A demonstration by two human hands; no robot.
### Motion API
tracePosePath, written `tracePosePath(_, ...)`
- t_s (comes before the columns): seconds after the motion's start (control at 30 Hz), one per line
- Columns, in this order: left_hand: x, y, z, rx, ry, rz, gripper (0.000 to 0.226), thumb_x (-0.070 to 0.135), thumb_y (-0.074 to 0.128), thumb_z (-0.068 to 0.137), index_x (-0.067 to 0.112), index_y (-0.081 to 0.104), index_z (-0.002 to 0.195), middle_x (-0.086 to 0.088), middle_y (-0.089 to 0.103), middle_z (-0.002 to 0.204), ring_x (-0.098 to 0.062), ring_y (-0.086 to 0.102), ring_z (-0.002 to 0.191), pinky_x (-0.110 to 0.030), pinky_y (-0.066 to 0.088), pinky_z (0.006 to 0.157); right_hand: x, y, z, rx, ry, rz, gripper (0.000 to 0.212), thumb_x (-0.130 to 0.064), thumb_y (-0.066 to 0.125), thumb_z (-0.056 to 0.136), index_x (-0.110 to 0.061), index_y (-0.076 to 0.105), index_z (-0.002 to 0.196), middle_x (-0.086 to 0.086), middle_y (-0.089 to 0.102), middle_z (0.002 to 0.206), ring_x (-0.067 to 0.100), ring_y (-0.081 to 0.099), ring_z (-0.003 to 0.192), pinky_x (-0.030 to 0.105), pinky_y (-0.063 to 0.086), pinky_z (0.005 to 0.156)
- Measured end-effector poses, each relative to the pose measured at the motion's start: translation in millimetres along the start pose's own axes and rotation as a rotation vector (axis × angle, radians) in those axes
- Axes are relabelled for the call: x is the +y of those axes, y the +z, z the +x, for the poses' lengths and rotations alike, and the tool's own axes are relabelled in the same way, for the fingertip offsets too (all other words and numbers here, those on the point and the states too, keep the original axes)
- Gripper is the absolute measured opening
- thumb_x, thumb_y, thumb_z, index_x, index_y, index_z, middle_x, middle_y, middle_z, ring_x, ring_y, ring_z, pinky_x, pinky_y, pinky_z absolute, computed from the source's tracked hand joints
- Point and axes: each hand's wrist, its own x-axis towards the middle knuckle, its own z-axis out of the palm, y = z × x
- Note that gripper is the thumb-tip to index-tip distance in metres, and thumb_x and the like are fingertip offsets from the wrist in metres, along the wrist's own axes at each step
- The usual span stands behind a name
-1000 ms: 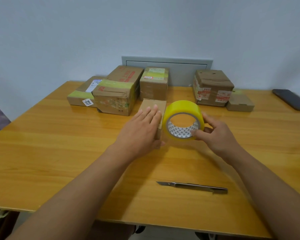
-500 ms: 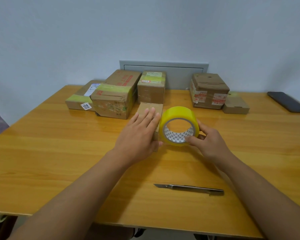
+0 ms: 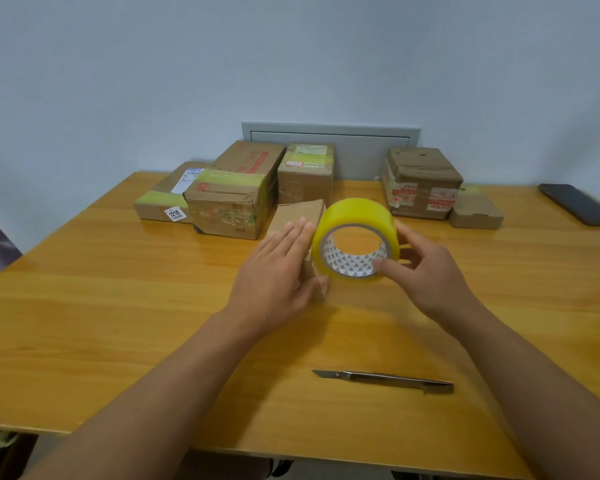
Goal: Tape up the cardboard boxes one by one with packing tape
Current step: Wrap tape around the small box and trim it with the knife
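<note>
Table [image 3: 84, 323]: yellow wood, pushed against a pale wall.
Far left, back: flat box [image 3: 168, 199] with a white tag reading 1218, a band of yellowish tape across its near end.
Next to it: large box [image 3: 234, 195] with red print on top, taped across the near end, touching the flat box.
Behind centre: upright box [image 3: 305, 174] with labels on its lid, standing just beside the large box, a grey wall panel [image 3: 329, 133] behind it.
Centre: small box [image 3: 300, 214], plain cardboard, in front of the upright box, near corner tilted up a little.
Left hand [image 3: 278, 271]: lies flat on top of the small box, fingers straight and together, thumb down against the near right corner.
Tape roll [image 3: 355, 239]: yellow, standing on edge, its left rim against the right side of the small box; white patterned core faces the viewer.
Right hand [image 3: 426, 268]: grips the tape roll, thumb on the lower rim, fingers curled round the far right side.
Front: box cutter [image 3: 383, 379] lying flat on the table, blade end pointing left, well apart from both hands.
Right, back: square box [image 3: 421, 181] with red-and-white tape round it; a low box [image 3: 477, 213] touches its right side.
Far right edge: dark phone [image 3: 581, 204], flat on the table.
</note>
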Motion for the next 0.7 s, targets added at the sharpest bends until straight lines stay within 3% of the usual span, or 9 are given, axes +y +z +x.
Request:
tracePosePath(0.07,3,-3,-3,0.035,-0.056,-0.156,0.078,0.051,0.057,0.093,0.022,0.023,0.156,0.003,0.025,0.161,-0.014,0.022,0.148,-0.035,0.025,0.119,-13,0,1,0.045,-0.040,0.066,0.067,-0.025,0.074,0.084,-0.027,0.045,0.145,-0.004,0.064,0.117,0.009,0.060,0.106,0.025,0.055,0.082)
tracePosePath(0.17,10,-1,-7,0.063,-0.114,-0.446,0.068,0.047,0.061,0.090,0.026,0.034,0.150,0.009,0.051,0.144,-0.013,0.049,0.129,-0.040,0.049,0.098,-27,3,-2,0.034,-0.076,0.207,0.065,-0.033,0.076,0.075,-0.025,0.053,0.135,-0.007,0.066,0.114,0.009,0.062,0.108,0.028,0.056,0.083)
tracePosePath(0.27,20,6,-10,0.068,-0.177,-0.672,0.054,0.045,0.058,0.091,0.028,0.044,0.140,0.013,0.061,0.125,-0.008,0.060,0.112,-0.044,0.053,0.087,-30,12,-6,-0.030,-0.044,0.297,0.056,-0.031,0.076,0.071,-0.023,0.055,0.122,-0.005,0.069,0.110,0.010,0.065,0.107,0.029,0.057,0.084)
tracePosePath(0.43,21,12,-6,0.055,-0.203,-0.837,0.044,0.041,0.060,0.092,0.042,0.041,0.132,0.010,0.060,0.127,-0.008,0.058,0.116,-0.044,0.053,0.093,-27,23,-4,-0.023,-0.004,0.331,0.044,-0.024,0.077,0.073,-0.020,0.056,0.112,-0.005,0.069,0.111,0.006,0.066,0.104,0.022,0.055,0.078)
tracePosePath(0.63,15,21,-11,0.077,-0.327,-0.674,0.098,0.064,0.083,0.056,0.050,0.023,0.132,0.014,0.047,0.133,-0.002,0.048,0.122,-0.032,0.051,0.098,-29,39,3,-0.048,-0.015,0.343,0.042,-0.012,0.077,0.079,-0.016,0.052,0.113,-0.008,0.066,0.109,0.003,0.066,0.100,0.022,0.056,0.074)
tracePosePath(0.7,18,25,-14,0.129,-0.348,-0.602,0.106,0.060,0.084,0.057,0.035,0.024,0.140,0.012,0.045,0.133,0.000,0.047,0.119,-0.020,0.049,0.094,-30,44,6,-0.053,-0.028,0.340,0.044,-0.010,0.077,0.079,-0.014,0.051,0.115,-0.008,0.065,0.110,0.002,0.066,0.099,0.022,0.056,0.073)
